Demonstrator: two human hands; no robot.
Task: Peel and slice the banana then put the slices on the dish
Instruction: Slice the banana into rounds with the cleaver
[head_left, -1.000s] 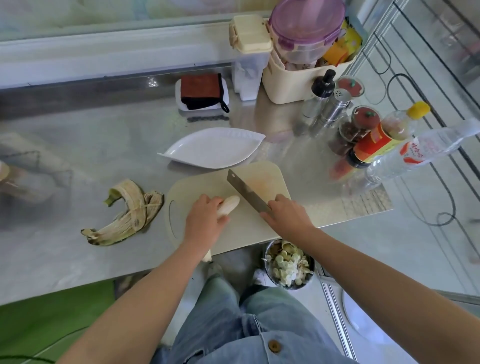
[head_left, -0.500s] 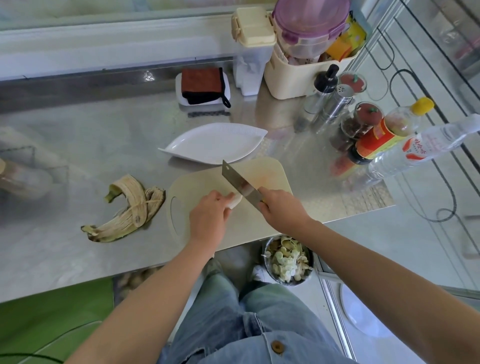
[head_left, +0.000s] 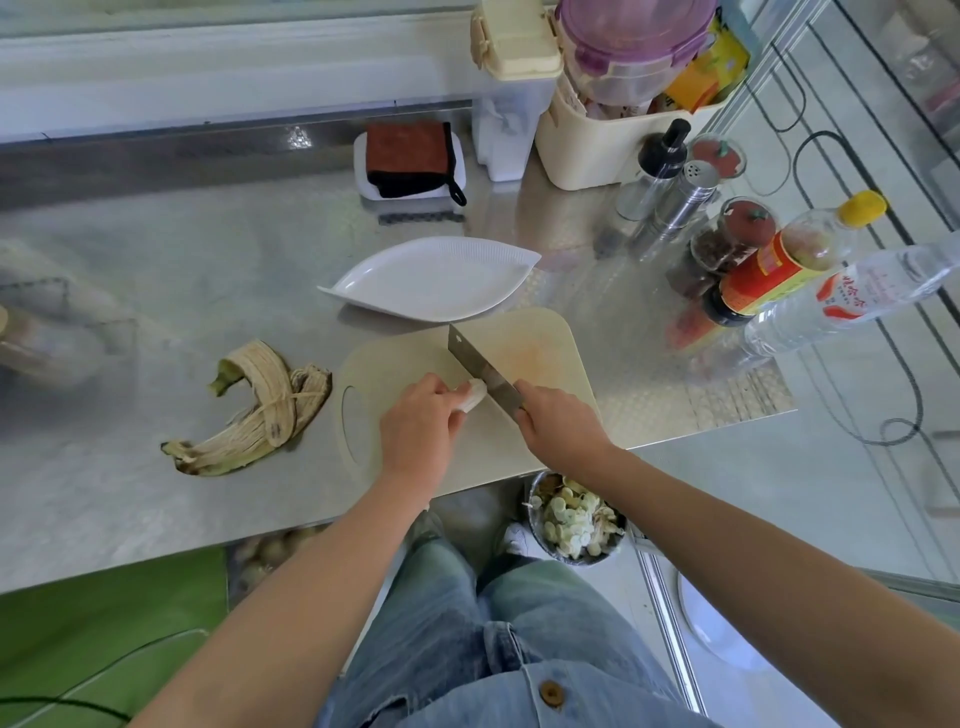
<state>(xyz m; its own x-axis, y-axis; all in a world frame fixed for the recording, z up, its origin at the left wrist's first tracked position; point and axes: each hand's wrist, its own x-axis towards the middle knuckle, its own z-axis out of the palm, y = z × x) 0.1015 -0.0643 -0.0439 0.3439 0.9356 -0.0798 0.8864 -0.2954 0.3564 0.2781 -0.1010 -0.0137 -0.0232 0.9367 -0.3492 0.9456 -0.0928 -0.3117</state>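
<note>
Left hand (head_left: 418, 428) is curled over the peeled banana (head_left: 474, 397) on the cutting board (head_left: 540, 338), only the tip showing at the hand's two o'clock. Right hand (head_left: 558, 423) grips the knife (head_left: 478, 366) by the handle, blade touching that tip. White dish (head_left: 431, 280) sits at the board's twelve o'clock, peel (head_left: 260, 410) at nine.

Knife (head_left: 480, 371) on hand-held banana (head_left: 474, 396)

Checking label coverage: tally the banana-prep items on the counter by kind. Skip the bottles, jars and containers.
Peeled banana: 1
Banana peel: 1
Knife: 1
Cutting board: 1
White dish: 1, no slices on it yet
Total: 5
</note>
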